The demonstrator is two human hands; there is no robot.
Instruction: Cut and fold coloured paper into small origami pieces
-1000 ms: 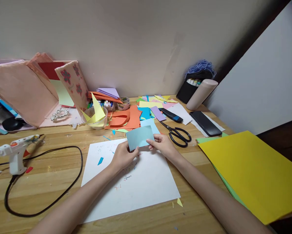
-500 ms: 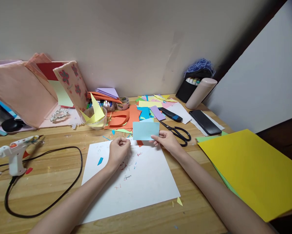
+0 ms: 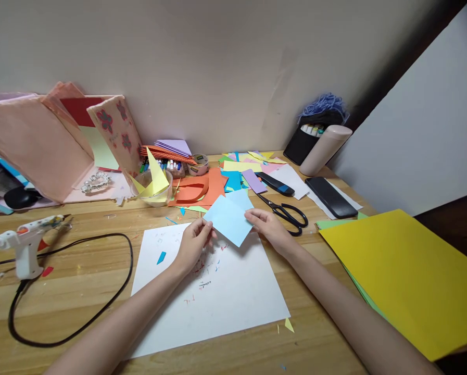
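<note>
A light blue piece of paper (image 3: 230, 219) is up over the far part of a white sheet (image 3: 233, 291), turned so that one corner points toward me. My left hand (image 3: 196, 239) pinches its left corner between thumb and fingers. At the opposite corner, my right hand (image 3: 270, 229) grips the paper the same way. Another pale blue edge shows behind it; whether that is a separate piece I cannot tell. Black-handled scissors (image 3: 286, 212) lie just beyond my right hand. Small pencil-like marks, crumbs and a blue scrap (image 3: 161, 258) dot the white sheet.
A white glue gun (image 3: 28, 247) with a looping black cord is at the left. Yellow sheets (image 3: 405, 276) lie at the right. Farther back are a plastic cup (image 3: 159, 195), orange paper (image 3: 213, 187), a utility knife (image 3: 274, 184), a black phone-like slab (image 3: 330, 197) and a pink bottle (image 3: 325, 150).
The light blue paper has turned from a level rectangle to a diamond and come slightly nearer. My left hand, apart from it before, now holds its left corner.
</note>
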